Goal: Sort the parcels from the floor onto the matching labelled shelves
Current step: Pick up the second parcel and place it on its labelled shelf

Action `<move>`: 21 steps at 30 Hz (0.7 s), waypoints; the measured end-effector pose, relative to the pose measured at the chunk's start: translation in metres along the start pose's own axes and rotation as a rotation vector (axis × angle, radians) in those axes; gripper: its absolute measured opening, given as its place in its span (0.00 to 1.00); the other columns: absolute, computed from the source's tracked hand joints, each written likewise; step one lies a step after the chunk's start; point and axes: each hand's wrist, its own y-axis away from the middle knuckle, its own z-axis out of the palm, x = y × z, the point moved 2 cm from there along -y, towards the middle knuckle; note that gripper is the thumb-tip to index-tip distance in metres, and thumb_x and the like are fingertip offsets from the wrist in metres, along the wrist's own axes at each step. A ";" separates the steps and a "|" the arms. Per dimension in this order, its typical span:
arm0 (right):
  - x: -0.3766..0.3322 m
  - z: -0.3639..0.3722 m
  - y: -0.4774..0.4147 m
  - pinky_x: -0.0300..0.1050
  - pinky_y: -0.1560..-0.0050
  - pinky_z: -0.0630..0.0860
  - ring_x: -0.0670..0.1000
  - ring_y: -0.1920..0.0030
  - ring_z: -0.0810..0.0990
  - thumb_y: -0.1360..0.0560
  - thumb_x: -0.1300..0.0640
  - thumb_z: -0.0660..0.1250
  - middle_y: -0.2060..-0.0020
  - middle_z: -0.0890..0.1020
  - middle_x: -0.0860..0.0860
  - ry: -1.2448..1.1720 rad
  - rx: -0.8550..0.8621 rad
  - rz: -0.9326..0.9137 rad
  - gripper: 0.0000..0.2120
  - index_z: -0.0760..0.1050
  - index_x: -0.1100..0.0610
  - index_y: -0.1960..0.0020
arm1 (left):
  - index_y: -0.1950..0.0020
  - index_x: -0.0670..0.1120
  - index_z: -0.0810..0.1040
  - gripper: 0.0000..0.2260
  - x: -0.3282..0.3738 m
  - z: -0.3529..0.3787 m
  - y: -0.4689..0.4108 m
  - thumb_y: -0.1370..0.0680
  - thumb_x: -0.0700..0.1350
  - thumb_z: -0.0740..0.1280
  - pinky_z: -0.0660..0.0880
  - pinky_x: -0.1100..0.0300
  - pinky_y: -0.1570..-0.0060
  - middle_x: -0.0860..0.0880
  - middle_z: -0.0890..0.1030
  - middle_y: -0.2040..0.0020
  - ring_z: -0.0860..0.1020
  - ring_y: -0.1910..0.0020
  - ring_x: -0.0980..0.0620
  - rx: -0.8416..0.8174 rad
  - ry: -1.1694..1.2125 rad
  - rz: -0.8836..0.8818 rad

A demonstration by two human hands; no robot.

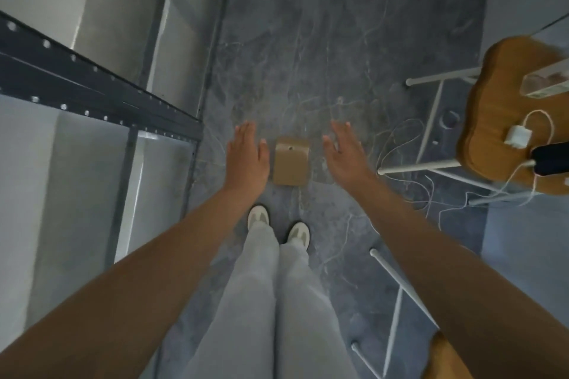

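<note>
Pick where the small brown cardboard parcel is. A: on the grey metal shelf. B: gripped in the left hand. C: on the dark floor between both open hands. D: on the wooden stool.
C: the small brown cardboard parcel lies on the dark marbled floor between the left hand and right hand, neither gripping it.

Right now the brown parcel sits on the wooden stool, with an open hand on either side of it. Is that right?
Not quite. The parcel lies on the floor, not on the wooden stool, which stands off to the right. The head view shows this. The rest holds: the left hand and the right hand are open, one on either side of the parcel.
</note>
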 end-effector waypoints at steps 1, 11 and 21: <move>0.005 0.007 -0.012 0.55 0.21 0.46 0.51 0.19 0.48 0.15 0.51 0.53 0.20 0.56 0.55 0.005 0.000 0.006 0.24 0.58 0.57 0.21 | 0.20 0.38 0.60 0.22 -0.010 0.006 -0.012 0.14 0.43 0.55 0.54 0.46 0.21 0.39 0.61 0.19 0.58 0.20 0.40 0.008 -0.003 -0.007; 0.073 0.103 -0.123 0.50 0.22 0.48 0.51 0.19 0.49 0.15 0.52 0.54 0.20 0.56 0.54 0.008 -0.006 0.063 0.23 0.60 0.56 0.22 | 0.23 0.38 0.65 0.20 -0.107 0.091 -0.099 0.15 0.41 0.56 0.59 0.51 0.26 0.38 0.68 0.24 0.67 0.26 0.41 -0.044 0.002 -0.107; 0.176 0.201 -0.191 0.52 0.21 0.50 0.53 0.20 0.52 0.15 0.53 0.53 0.20 0.58 0.56 0.040 -0.061 0.186 0.23 0.60 0.57 0.22 | 0.20 0.42 0.62 0.22 -0.216 0.207 -0.148 0.14 0.44 0.55 0.61 0.50 0.24 0.40 0.65 0.21 0.65 0.23 0.40 -0.163 0.061 -0.291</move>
